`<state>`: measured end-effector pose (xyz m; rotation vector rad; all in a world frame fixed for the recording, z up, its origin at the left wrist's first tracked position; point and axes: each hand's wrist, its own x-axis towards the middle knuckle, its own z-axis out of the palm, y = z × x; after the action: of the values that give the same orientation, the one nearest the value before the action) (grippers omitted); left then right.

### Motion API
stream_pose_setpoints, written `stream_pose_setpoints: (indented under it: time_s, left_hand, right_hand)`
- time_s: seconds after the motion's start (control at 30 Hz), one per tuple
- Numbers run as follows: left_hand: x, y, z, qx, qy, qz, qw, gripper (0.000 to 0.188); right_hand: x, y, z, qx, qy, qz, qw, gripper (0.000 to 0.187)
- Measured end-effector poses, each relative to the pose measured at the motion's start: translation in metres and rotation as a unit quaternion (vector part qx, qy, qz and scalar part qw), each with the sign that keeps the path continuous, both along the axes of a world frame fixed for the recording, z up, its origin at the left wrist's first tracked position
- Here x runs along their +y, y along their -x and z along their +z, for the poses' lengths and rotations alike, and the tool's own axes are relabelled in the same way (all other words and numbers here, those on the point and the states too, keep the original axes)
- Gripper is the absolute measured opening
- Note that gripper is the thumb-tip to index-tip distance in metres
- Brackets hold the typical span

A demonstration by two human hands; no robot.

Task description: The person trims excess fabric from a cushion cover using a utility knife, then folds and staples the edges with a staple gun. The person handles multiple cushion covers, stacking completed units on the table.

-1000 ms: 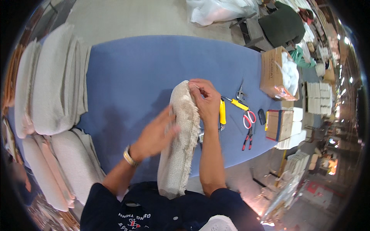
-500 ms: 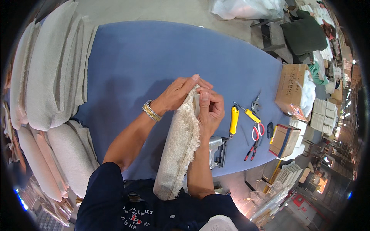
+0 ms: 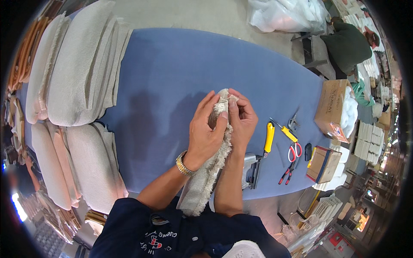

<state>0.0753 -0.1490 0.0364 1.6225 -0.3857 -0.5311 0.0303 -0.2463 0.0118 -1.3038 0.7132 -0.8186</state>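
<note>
Holds a long beige fabric piece (image 3: 195, 195) over the near part of the blue table (image 3: 172, 64), with its near end at the dark shirt (image 3: 236, 228) and its far end pointing away. Grasps that far end with the left hand (image 3: 206, 133), thumb toward the frayed edge. Pinches the same end with the right hand (image 3: 242, 122), thumb and fingers bunched on the fabric. Wears a gold and silver watch (image 3: 184, 164) on the left wrist. Has just right of the right forearm (image 3: 228, 185) a silver and black tool (image 3: 249, 171); farther right, a yellow-handled cutter (image 3: 269, 136), a yellow-handled screwdriver (image 3: 289, 134), scissors (image 3: 295, 151) with red and white handles and red-handled pliers (image 3: 282, 177). Has a wooden box (image 3: 323, 163) and a cardboard box (image 3: 331, 105) of white stuffing (image 3: 349, 112) near the right edge, and 2 piles of beige covers (image 3: 73, 77) to the left.
</note>
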Motion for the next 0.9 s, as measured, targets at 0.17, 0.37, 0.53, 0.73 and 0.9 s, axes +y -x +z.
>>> stream_pose_setpoints:
  time_s: [0.17, 0.37, 0.53, 0.73, 0.9]
  left_hand:
    - [-0.006, 0.004, 0.009, -0.100, -0.043, 0.035, 0.993, 0.054]
    - [0.008, -0.015, -0.005, -0.037, -0.008, 0.062, 0.997, 0.032]
    - [0.014, -0.019, 0.017, 0.085, 0.047, 0.085, 0.992, 0.023]
    - [0.007, -0.011, 0.011, 0.200, 0.132, 0.110, 0.965, 0.024]
    - [0.003, 0.010, 0.000, 0.092, 0.139, 0.142, 0.976, 0.022]
  right_hand:
    - [0.007, -0.002, -0.013, -0.035, 0.015, -0.023, 0.999, 0.006]
    - [0.014, -0.009, -0.017, -0.068, 0.006, -0.026, 0.997, 0.011]
    - [0.016, -0.009, -0.018, -0.089, -0.011, -0.025, 0.996, 0.011]
    - [0.018, -0.009, -0.018, -0.090, -0.003, -0.021, 0.996, 0.012]
    - [0.028, -0.009, -0.013, -0.094, 0.016, -0.027, 0.995, 0.016]
